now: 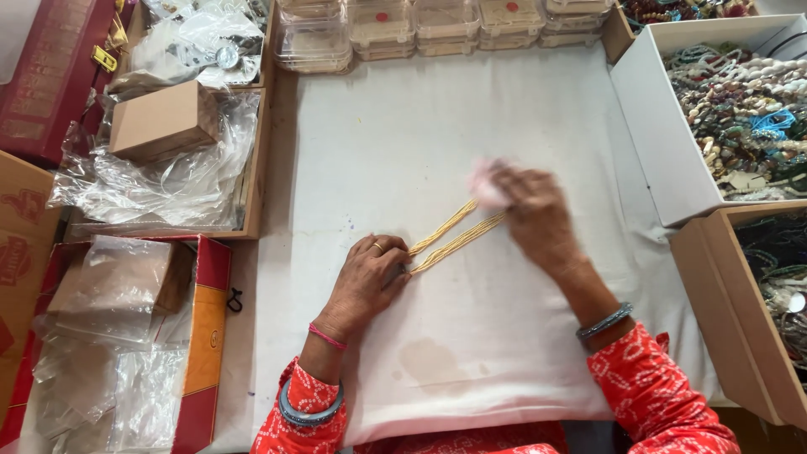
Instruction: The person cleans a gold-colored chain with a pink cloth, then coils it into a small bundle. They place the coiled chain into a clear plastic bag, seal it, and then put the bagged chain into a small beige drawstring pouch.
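Fingers [395,261] of my left hand [366,282] lie nearly flat, pinning the near end of the bead strands [454,234] to the white cloth [420,134] on the surface; the right hand [530,210] is blurred, its fingers curled shut round a pink tuft [486,183] at the strands' far end. I see the strands as two pale gold bundles, stretched straight between the hands, long axis running from lower left to upper right. Clear lidded tubs [420,25] with red dots line the far edge. A plain brown carton [161,120] sits on crumpled plastic bags at left, with a red and orange box [206,336] nearer me. At right, a white box [651,126] holds mixed beads, beside a brown box [731,319]
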